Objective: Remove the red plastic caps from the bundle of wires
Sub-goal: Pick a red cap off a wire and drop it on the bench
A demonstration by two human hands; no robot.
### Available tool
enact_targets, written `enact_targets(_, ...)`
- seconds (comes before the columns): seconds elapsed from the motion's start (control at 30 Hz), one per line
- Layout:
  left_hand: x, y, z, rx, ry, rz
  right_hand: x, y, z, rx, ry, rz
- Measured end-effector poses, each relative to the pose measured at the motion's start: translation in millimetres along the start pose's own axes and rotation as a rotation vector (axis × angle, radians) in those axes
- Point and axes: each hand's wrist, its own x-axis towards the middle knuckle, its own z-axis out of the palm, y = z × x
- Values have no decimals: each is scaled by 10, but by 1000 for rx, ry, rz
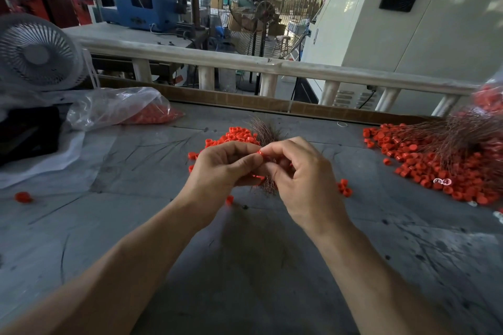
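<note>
Head view: we see left hand (221,164) and right hand (298,171) pinching red cap (260,153) on wire bundle (268,185), mid-table.

A grey, scratched table (163,239) carries a heap of red caps (234,137) at its middle, a bigger heap with wires (446,171) at right, a bag (117,109) of caps at left, and a stray cap (23,196).

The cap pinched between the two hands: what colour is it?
Red, seen in the head view: cap.
</note>
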Motion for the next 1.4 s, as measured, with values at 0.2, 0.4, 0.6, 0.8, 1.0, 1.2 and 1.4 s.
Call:
enact_targets(0.2, -9, 10, -20, -121, -46, -100, 2, -15, 89, -119, 56, -82)
enact_targets(0.4, 1, 2, -42, -170, -52, -152, -8, -28, 110, -233, 83, -141)
enact_targets(0.6, 12, -3, -36, -208, -69, -180, -2, 0, 107, -183, 130, -143)
enact_targets(0.8, 7, 3, -46, -176, -66, -144, 2, 10, 109, -172, 117, -154)
enact_targets(1.0, -5, -1, -39, -134, -38, -132, -10, -28, 136, -197, 107, -134)
enact_targets(1.2, 0, -7, -43, -111, -26, -135, -13, -28, 143, -251, 115, -143)
enact_targets(1.4, 9, -9, -52, -141, -51, -150, -13, -15, 144, -260, 162, -140)
